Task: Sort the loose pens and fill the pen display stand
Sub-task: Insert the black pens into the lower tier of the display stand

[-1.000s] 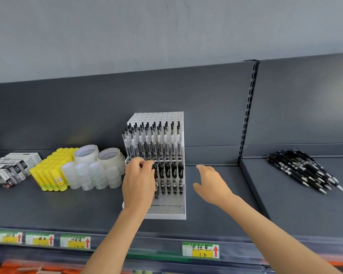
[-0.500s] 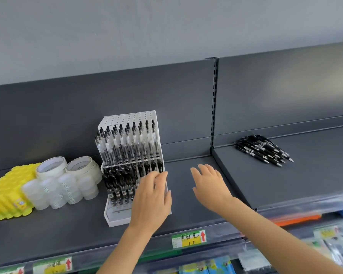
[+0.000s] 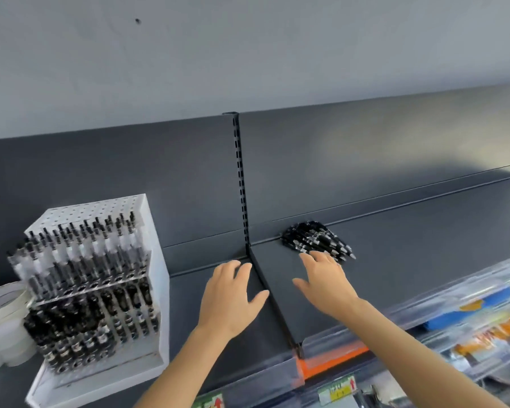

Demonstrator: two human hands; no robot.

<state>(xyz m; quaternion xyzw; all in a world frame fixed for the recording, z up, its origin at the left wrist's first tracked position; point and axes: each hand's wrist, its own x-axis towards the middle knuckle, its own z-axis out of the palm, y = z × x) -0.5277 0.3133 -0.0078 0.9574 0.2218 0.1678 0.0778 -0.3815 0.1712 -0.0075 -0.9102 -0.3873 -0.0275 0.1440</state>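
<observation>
loose pens point(image 3: 317, 241) are lying heaped at the back of the shelf point(image 3: 424, 260), right of its seam | pen display stand point(image 3: 100, 290) is standing well apart to the left, mostly filled | right hand point(image 3: 326, 285) is hovering, fingers spread, gripping nothing, fingertips at the heap's near edge | left hand point(image 3: 233, 295) is hovering open beside the seam

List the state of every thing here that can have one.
pen display stand, upright on the left shelf, partly filled.
loose pens, piled flat on the right shelf.
left hand, open, holding nothing.
right hand, open, fingertips at the pile's near edge; contact unclear.
tape rolls, stacked left of the stand.
</observation>
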